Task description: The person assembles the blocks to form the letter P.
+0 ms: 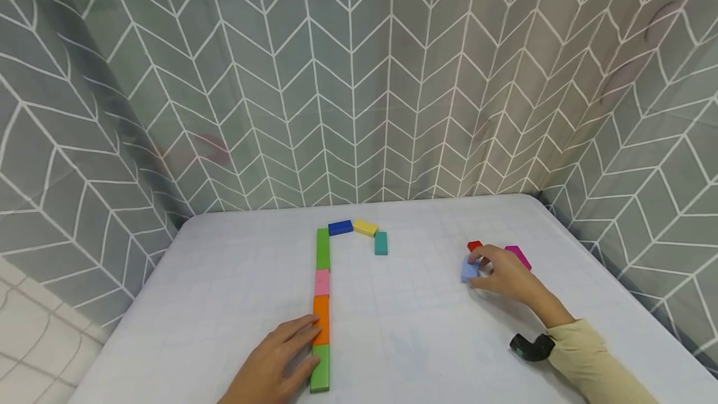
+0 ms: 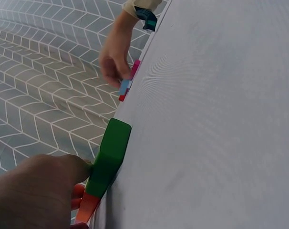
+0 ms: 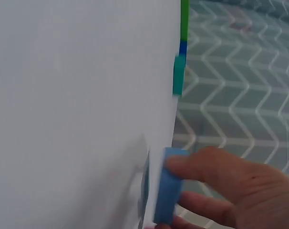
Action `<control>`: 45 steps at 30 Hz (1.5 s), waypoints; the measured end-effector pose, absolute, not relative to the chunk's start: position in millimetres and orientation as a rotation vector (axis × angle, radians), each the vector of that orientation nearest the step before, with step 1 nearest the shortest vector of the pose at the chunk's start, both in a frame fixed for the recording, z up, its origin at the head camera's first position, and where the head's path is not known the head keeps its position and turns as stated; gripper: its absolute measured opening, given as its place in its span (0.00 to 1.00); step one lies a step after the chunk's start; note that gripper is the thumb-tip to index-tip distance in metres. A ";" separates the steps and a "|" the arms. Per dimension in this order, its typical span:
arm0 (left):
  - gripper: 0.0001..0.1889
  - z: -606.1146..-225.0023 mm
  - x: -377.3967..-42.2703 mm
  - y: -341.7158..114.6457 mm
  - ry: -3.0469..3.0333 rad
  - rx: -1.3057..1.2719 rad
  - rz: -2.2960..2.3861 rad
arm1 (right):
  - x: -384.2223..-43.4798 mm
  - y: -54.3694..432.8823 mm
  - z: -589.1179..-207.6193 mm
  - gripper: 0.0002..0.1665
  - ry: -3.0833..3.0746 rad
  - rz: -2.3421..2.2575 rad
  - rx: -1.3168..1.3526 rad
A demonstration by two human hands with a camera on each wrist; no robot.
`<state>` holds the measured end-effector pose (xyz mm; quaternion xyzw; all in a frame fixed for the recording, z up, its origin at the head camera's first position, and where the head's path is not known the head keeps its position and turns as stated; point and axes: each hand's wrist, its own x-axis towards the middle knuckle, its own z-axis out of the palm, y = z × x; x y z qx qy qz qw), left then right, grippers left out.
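My right hand [image 1: 505, 274] pinches a light blue block [image 3: 168, 191] between thumb and fingers, at the right of the white table. Beside that hand lie a red block [image 1: 474, 245] and a magenta block [image 1: 518, 257]. On the left, my left hand [image 1: 280, 354] rests against a straight column of blocks. Its fingertips touch the orange block [image 1: 321, 323], and its thumb meets the near green block [image 2: 111, 152]. Farther up the column come a pink block [image 1: 322, 282] and another green block [image 1: 323, 248].
From the column's far end, a dark blue block [image 1: 340, 227], a yellow block [image 1: 366, 227] and a teal block [image 1: 381, 244] curve to the right. A patterned grey curtain [image 1: 359, 80] hangs behind the white table [image 1: 421, 341]. A black band [image 1: 533, 348] is on the right wrist.
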<state>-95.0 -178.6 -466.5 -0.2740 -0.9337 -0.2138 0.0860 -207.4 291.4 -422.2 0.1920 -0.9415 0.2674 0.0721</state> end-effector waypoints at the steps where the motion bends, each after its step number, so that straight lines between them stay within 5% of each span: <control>1: 0.29 -465.4 -95.2 -179.1 -2.794 -0.807 -0.634 | -208.3 283.2 -422.8 0.22 -2.801 0.828 0.588; 19: 0.31 -464.1 -94.3 -179.4 -2.852 -0.796 -0.697 | -235.5 125.5 -429.8 0.30 -2.768 0.984 0.560; 45: 0.28 -465.4 -94.8 -180.0 -2.819 -0.832 -0.678 | -241.3 105.5 -446.0 0.24 -2.709 0.809 0.603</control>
